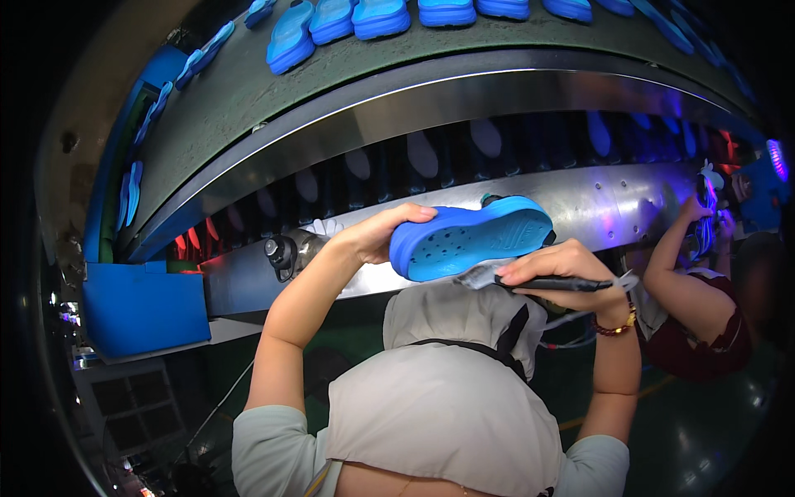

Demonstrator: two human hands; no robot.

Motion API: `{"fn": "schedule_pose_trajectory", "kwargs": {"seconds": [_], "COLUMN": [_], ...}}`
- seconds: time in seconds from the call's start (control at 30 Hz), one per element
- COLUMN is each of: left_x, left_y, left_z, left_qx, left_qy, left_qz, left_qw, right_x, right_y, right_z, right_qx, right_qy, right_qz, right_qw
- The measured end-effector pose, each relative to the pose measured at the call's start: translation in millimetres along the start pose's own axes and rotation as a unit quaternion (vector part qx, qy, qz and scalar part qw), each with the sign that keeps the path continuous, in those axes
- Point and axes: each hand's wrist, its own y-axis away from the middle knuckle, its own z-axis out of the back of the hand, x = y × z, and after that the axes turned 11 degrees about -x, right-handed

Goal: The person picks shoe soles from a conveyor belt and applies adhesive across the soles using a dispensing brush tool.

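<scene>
My left hand point(379, 234) is closed round the toe or heel end of a blue shoe sole point(472, 238), thumb along its upper edge. The sole is tilted on its side above the metal ledge, its light blue, hole-dotted inner face turned toward me. My right hand point(567, 263) grips a black-handled brush point(546, 283) with a pale, flat, blurred tip point(479, 275). That tip is at the sole's lower edge; whether it touches cannot be made out. A thin clear tube or tie sticks out by the right wrist, next to a beaded bracelet point(614, 329).
Many blue soles point(381, 18) lie on a dark green conveyor belt point(348, 62) beyond a metal rail point(373, 95). A metal ledge point(580, 199) runs below it, with a dark bottle point(283, 253) at left. A blue box point(145, 306) stands left; a co-worker's arm point(687, 282) is at right.
</scene>
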Motion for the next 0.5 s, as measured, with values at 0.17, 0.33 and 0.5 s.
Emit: {"fn": "schedule_pose_trajectory", "kwargs": {"seconds": [0.17, 0.33, 0.5], "left_x": [-3.5, -9.2, 52.7], "left_y": [-3.6, 21.6, -42.6], "left_z": [22.6, 39.6, 5.0], "left_qx": [0.009, -0.087, 0.210], "left_qy": [-0.001, 0.096, 0.426], "left_qz": [-0.037, -0.049, -0.246], "left_qw": [0.999, 0.990, 0.845], "right_x": [-14.9, -0.7, -15.1], "right_y": [-3.5, 2.6, -13.3], "right_z": [-5.0, -13.8, -48.0], "right_qx": [-0.119, -0.111, -0.227], "right_qy": [-0.098, -0.090, -0.097], "right_qz": [-0.307, -0.077, -0.109], "right_qw": [0.939, 0.987, 0.963]}}
